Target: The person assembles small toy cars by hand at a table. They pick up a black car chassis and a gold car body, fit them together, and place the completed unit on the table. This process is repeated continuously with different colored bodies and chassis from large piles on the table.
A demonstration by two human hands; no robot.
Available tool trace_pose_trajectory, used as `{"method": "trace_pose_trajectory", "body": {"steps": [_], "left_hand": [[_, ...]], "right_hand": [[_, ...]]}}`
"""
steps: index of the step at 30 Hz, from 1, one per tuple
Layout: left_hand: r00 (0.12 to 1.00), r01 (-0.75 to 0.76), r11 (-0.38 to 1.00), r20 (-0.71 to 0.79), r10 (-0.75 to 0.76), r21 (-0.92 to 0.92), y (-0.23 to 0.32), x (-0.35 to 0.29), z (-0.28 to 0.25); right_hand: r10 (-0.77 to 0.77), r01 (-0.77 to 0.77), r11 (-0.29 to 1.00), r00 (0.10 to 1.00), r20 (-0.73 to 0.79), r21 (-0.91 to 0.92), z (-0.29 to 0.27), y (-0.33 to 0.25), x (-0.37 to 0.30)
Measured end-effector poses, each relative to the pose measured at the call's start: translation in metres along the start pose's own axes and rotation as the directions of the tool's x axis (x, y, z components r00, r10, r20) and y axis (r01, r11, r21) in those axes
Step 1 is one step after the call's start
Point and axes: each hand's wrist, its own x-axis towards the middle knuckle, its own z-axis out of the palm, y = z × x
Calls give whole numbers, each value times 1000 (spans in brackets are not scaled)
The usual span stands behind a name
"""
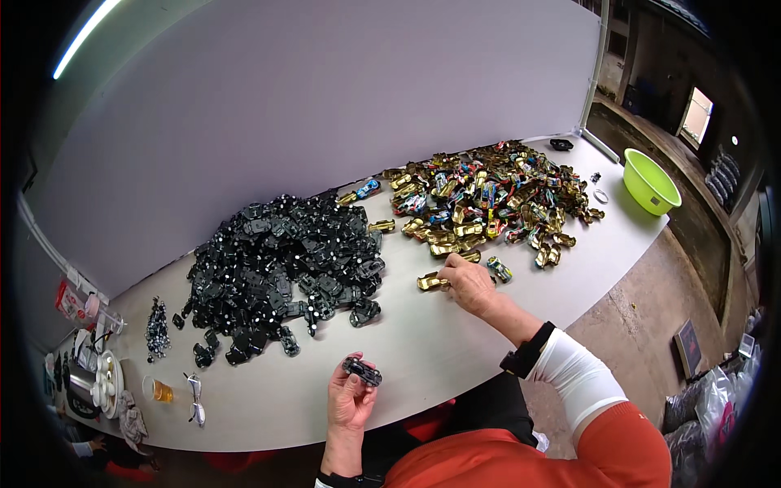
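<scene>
My left hand (350, 403) is closed around a black toy car chassis (362, 372), held up over the front of the table. Further right, my right hand (473, 289) reaches across the tabletop with its fingertips pinched at the end of a gold toy car body (432, 281). Next to that hand lies a multicoloured toy car body (499, 269). A big heap of gold and printed car bodies (486, 195) rises beyond it. On the left stands a large pile of black chassis (281, 264), with white spots among them.
A green basin (649, 183) sits at the table's right corner. Small wheel-like parts (158, 329) are gathered at left, near a glass of amber drink (159, 390), eyeglasses (195, 400) and a tray of cups (108, 384). A pale partition (342, 89) borders the table's back edge.
</scene>
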Motion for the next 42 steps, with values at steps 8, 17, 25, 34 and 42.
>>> {"method": "trace_pose_trajectory", "body": {"steps": [8,17,25,34,42], "left_hand": [[1000,-1,1000,-12,1,-5,-3,-4,-8],[1000,-22,999,-15,22,-27,-3,-5,-6],[999,-32,999,1,32,-27,-4,-5,-3],[999,-40,999,7,40,3,-3,-5,-9],[999,-38,999,-8,38,-13,-4,-6,-4]], "right_hand": [[120,-195,858,975,185,475,1,-20,12],[116,-310,822,912,393,478,21,-48,-9],[-9,-41,923,992,129,381,23,-43,-12],[-101,94,995,957,272,40,-1,-80,-10],[59,-82,995,951,303,63,7,-78,1]]}}
